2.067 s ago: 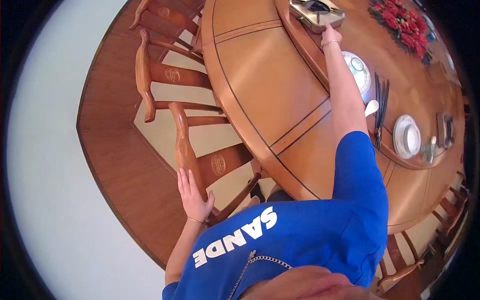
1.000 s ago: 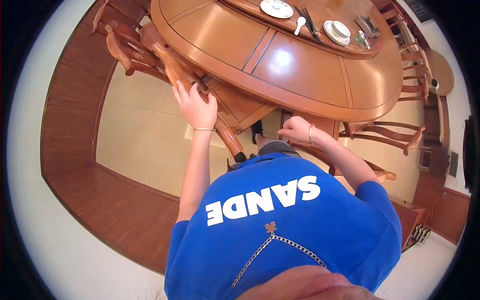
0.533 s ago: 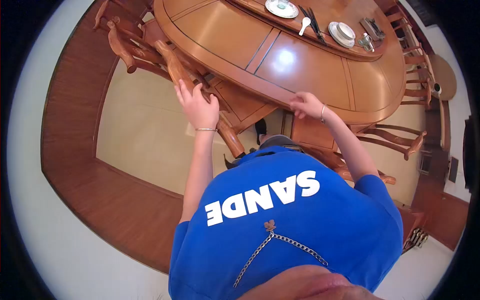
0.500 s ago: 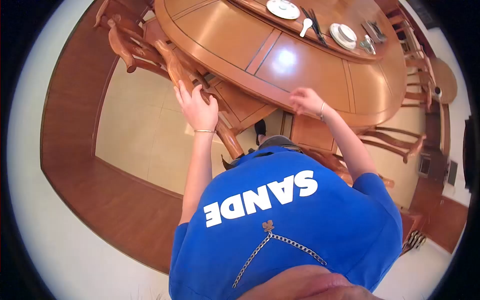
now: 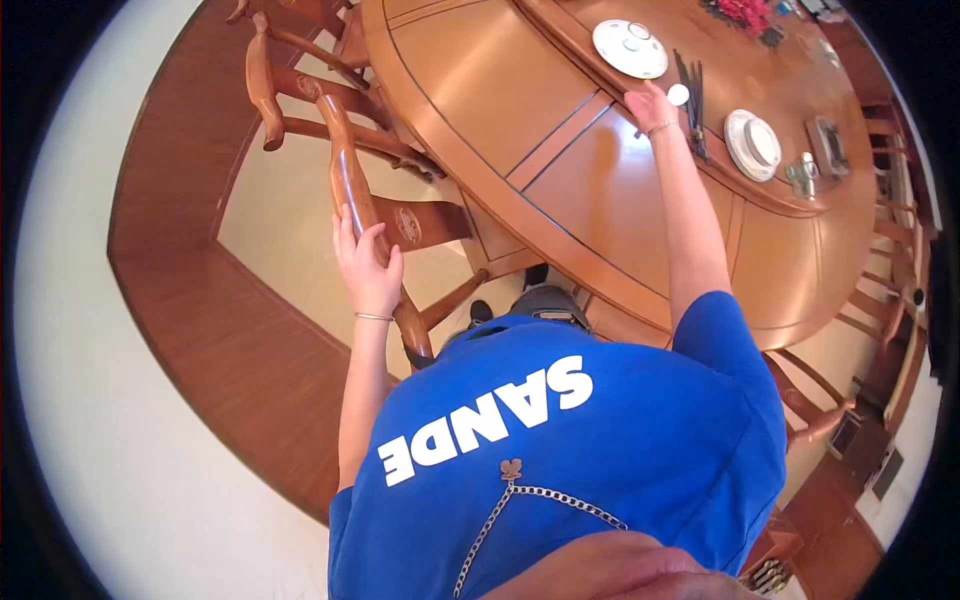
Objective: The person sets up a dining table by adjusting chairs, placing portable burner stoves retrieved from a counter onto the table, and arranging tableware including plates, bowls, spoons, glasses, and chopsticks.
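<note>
My left hand (image 5: 368,270) lies on the curved top rail of a wooden chair back (image 5: 350,180), with its fingers over the wood. Stretched out over the round table, my right hand (image 5: 652,106) is at the edge of the raised turntable, its fingers apart. Just right of its fingers is the round end of a white spoon (image 5: 678,95); the rest of the spoon is hidden by the hand. A white lidded plate (image 5: 630,49) sits beyond the fingertips. Black chopsticks (image 5: 694,100) lie to the right of the spoon.
On the turntable (image 5: 800,110) are a bowl on a plate (image 5: 753,145), a glass (image 5: 802,176), a dark tray (image 5: 828,147) and red flowers (image 5: 742,15). More wooden chairs (image 5: 805,395) stand around the table (image 5: 480,110).
My right hand has reached forward from the table's edge to the turntable beside the spoon. My left hand has settled on the chair back. The camera view has shifted.
</note>
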Tool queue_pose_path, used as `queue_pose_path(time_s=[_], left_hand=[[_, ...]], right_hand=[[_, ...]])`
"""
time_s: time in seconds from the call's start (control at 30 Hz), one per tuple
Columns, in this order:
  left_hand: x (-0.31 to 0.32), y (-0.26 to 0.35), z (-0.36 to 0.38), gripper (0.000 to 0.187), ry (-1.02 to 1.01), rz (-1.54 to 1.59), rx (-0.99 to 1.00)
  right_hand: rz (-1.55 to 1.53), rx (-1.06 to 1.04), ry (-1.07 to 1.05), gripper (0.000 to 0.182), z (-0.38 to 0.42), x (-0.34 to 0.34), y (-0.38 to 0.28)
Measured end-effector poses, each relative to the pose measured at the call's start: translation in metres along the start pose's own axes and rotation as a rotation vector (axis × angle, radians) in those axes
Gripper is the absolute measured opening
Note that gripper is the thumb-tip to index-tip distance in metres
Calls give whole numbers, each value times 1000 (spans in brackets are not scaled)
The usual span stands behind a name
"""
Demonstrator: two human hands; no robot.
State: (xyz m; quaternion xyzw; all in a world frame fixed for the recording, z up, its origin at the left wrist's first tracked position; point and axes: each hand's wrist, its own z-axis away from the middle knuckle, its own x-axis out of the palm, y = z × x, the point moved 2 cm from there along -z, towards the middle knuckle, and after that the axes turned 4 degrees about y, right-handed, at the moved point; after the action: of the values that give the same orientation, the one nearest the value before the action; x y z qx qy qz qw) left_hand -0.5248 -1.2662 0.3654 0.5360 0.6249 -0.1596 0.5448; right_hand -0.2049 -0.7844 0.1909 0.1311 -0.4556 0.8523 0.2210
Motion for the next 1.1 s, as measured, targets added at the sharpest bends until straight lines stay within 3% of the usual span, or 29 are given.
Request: queue_pose_path(time_s=[0.23,0.33,0.43,0.47,0.57,0.87,0.9,1.1], left_hand=[[1,8,-5,31,-34,-94,-27],[1,10,-6,31,-54,-83,-42],[3,10,-6,31,-54,-101,-34],[3,10,-6,31,-56,-98,-32],[1,11,-6,30,-61,-97,-38],[1,12,-10,29,-60,-102,-49],[0,13,-10,29,-59,-101,-45],[-1,13,-10,30,-52,-93,-55]], right_hand=[[-16,95,232,37,-82,27,-7],[-88,131,126,47,-134,22,8],[37,120,210,43,-90,40,-10],[81,34,332,31,-89,41,-7],[24,34,288,29,-113,34,0],[86,-100,85,27,-53,30,18],[181,-188,17,23,-30,35,24],[202,-76,-160,16,26,58,91]])
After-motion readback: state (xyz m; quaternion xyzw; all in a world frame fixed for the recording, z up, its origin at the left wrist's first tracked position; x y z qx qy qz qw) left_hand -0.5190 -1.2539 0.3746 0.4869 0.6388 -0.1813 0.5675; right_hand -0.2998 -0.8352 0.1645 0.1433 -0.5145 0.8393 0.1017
